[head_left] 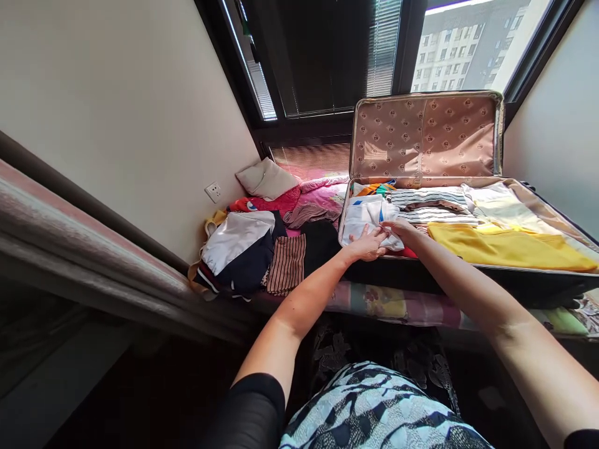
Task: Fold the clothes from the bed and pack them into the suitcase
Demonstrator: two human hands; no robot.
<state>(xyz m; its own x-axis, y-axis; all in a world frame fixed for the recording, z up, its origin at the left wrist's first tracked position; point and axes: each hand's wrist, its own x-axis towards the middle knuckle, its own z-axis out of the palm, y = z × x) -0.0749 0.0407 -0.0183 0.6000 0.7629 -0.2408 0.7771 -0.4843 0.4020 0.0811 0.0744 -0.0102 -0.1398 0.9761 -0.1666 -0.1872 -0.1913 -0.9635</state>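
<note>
A folded white garment with blue marks lies in the left end of the open suitcase. My left hand rests on its near part, fingers spread and flat. Just to the right, my right hand has its fingers closed at the garment's right edge; the fingertips are partly hidden in the cloth. Beside it in the suitcase are striped clothes and a folded yellow garment. Pale clothes fill the right part, and an orange and green cloth is tucked behind the white garment.
Left of the suitcase are a white and navy garment, a striped brown garment, black cloth and a pale cushion. A window stands behind. A curtain hangs at the left, near a wall socket.
</note>
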